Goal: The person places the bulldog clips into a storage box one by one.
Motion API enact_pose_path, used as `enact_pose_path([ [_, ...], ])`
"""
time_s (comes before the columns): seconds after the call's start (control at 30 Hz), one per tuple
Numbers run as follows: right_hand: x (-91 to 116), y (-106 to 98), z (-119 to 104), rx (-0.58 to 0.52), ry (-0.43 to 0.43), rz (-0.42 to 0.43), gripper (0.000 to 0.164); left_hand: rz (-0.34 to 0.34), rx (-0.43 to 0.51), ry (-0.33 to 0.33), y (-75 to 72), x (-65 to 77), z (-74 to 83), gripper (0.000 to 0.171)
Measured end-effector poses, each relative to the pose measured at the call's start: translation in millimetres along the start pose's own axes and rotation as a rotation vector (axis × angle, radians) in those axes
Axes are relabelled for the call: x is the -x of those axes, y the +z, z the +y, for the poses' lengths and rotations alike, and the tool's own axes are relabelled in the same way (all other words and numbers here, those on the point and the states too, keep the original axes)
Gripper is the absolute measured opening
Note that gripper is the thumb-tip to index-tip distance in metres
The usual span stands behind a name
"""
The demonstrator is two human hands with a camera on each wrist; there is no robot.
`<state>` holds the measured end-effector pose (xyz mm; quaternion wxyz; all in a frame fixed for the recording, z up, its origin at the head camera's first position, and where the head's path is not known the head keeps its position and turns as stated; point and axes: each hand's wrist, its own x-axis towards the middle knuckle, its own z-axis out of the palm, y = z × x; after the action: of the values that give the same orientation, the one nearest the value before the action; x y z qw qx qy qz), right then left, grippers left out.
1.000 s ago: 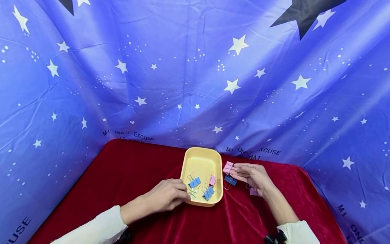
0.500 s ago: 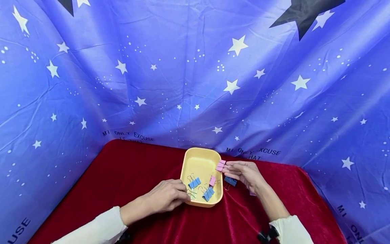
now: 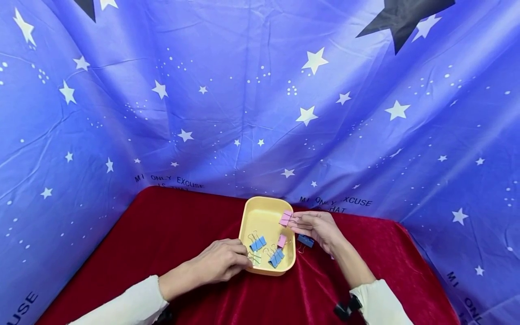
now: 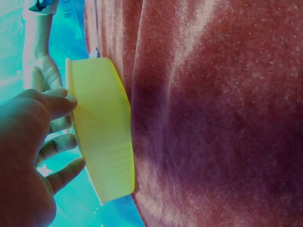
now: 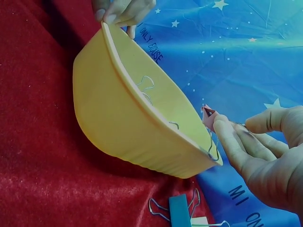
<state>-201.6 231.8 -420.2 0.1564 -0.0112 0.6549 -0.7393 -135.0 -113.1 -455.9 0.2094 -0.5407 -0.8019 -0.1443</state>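
My right hand (image 3: 321,228) pinches a pink binder clip (image 3: 286,218) by its wire handle, just over the right rim of a yellow box (image 3: 266,197). The right wrist view also has this pink clip (image 5: 209,117) at the fingertips, above the rim. With its fingers at the near left corner, my left hand (image 3: 222,261) holds the box's rim. Inside the box lie two blue binder clips, one left (image 3: 257,243) and one nearer me (image 3: 276,257), a pink clip (image 3: 281,240) by the right wall, and a pale clip (image 3: 254,258) partly behind the left fingers.
A dark blue binder clip (image 3: 305,240) lies on the red cloth (image 3: 183,216) right of the box. In the right wrist view, a pale clip (image 5: 200,221) shows beside it, cut off by the frame. Blue star-print fabric (image 3: 227,113) stands behind the table.
My right hand has carried the pink clip leftward, from beside the box to over its right rim. The left hand and the box hold their place.
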Motion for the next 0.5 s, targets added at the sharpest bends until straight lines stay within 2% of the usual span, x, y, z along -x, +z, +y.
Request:
enact_pose_path([
  [0.5, -8, 13, -2, 0.003, 0.028, 0.003, 0.046, -0.006, 0.003, -0.004, -0.9, -0.2, 0.8, 0.025],
])
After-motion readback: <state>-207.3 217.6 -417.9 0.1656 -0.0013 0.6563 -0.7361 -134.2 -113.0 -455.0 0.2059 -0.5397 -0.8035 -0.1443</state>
